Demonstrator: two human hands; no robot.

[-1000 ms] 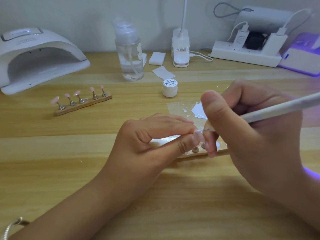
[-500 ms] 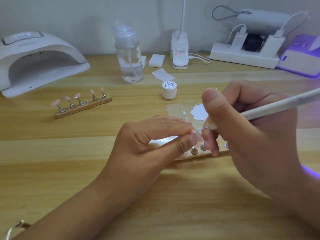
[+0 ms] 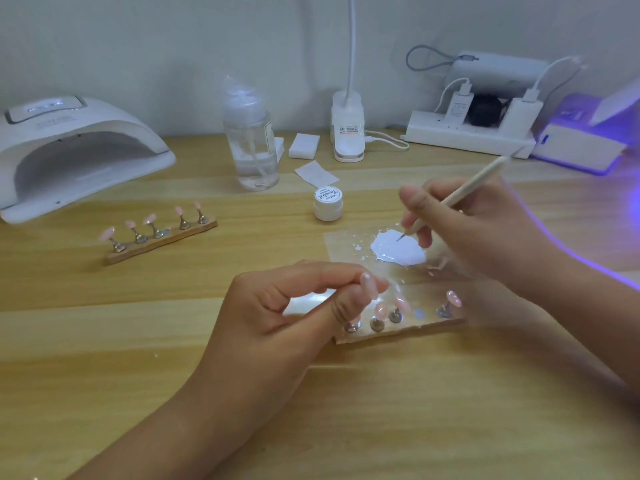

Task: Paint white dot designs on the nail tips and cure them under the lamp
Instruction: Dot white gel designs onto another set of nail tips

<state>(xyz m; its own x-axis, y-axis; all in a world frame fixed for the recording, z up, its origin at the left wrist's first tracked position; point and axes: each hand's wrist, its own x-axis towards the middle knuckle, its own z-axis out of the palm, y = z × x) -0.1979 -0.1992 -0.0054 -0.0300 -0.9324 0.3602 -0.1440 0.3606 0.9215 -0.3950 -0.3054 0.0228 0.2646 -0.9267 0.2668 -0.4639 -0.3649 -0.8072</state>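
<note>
step: loading paint | right hand (image 3: 478,237) grips pen (image 3: 460,192), point in white puddle (image 3: 398,251) | left hand (image 3: 277,317), at its 7 o'clock, pinches nail tip (image 3: 367,285) | next: light steady dot

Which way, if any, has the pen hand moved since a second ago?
Yes: the right hand carried the pen back from the held nail tip to the white paint puddle.

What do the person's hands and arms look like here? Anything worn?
The left hand and right hand are both bare, with no gloves. The left forearm and right forearm are uncovered to the frame edge, with no sleeves or watch in view. A violet glow from the lit lamp falls along the right forearm's outer edge.
</note>
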